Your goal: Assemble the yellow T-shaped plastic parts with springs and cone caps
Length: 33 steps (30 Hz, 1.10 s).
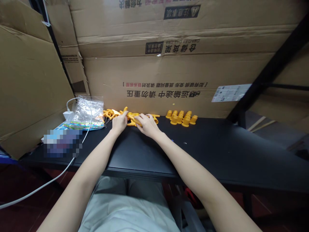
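Observation:
My left hand (120,124) is at the left part of a heap of yellow plastic parts (113,113) by the cardboard back wall. Its fingers are closed on a yellow plastic part (126,109) whose tip sticks up past them. Just to the right, my right hand (148,126) has its fingers bent round another yellow piece (137,121), low over the black tabletop (142,145). More branching yellow parts lie between and behind the hands, partly hidden by the fingers. Small dark screws or springs (106,121) lie beside the heap.
Several yellow flanged cups (180,118) stand grouped to the right. At left are a clear plastic bag (88,111), a colourful packet (95,126), a white plug (68,116) with a cable (55,179), and a blurred-out item (62,143). Cardboard (154,71) walls the back.

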Each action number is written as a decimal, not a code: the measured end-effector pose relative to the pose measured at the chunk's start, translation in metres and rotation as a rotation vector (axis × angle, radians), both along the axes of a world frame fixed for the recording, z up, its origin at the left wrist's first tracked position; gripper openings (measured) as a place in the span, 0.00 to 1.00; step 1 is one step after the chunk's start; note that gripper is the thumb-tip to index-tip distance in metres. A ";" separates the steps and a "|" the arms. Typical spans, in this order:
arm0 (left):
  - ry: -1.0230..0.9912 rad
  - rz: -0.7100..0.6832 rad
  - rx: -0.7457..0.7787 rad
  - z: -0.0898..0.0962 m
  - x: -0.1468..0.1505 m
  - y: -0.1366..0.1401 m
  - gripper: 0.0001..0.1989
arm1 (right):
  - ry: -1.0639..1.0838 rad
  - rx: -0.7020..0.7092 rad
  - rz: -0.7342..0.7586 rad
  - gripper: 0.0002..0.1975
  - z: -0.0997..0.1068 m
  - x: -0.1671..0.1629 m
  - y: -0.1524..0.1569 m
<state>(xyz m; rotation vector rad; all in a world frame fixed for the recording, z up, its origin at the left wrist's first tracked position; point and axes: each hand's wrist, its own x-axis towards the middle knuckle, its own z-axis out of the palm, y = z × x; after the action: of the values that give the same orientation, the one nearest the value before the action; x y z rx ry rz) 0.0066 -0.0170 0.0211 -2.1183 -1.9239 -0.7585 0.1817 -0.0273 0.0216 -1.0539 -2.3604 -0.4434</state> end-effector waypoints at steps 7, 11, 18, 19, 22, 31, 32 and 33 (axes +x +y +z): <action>0.001 0.009 -0.007 0.000 0.001 0.000 0.20 | -0.029 -0.061 -0.076 0.14 0.004 -0.004 -0.005; 0.006 0.014 -0.026 0.001 0.004 -0.001 0.20 | -0.045 -0.070 -0.121 0.14 0.005 -0.009 -0.009; -0.022 0.088 -0.050 0.003 -0.007 0.001 0.21 | -0.042 -0.011 -0.197 0.14 0.007 -0.004 -0.009; -0.034 0.100 -0.047 0.002 -0.010 0.003 0.21 | -0.024 -0.002 -0.196 0.14 0.006 -0.002 -0.007; -0.088 0.124 -0.036 -0.002 -0.020 0.008 0.22 | 0.024 0.012 -0.181 0.14 0.003 0.004 -0.002; -0.067 0.058 -0.048 -0.017 -0.029 0.020 0.29 | 0.044 -0.017 -0.152 0.13 -0.003 0.006 0.002; -0.058 0.057 -0.074 -0.020 -0.030 0.022 0.31 | 0.043 -0.022 -0.154 0.13 -0.002 0.006 0.001; -0.052 0.060 -0.104 -0.024 -0.031 0.024 0.33 | 0.042 -0.028 -0.158 0.13 -0.002 0.005 0.001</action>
<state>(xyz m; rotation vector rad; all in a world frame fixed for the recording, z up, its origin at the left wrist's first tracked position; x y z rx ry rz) -0.0246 0.0066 -0.0028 -2.1084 -2.0865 -0.7245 0.1872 -0.0268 0.0195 -1.2559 -2.2624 -0.4418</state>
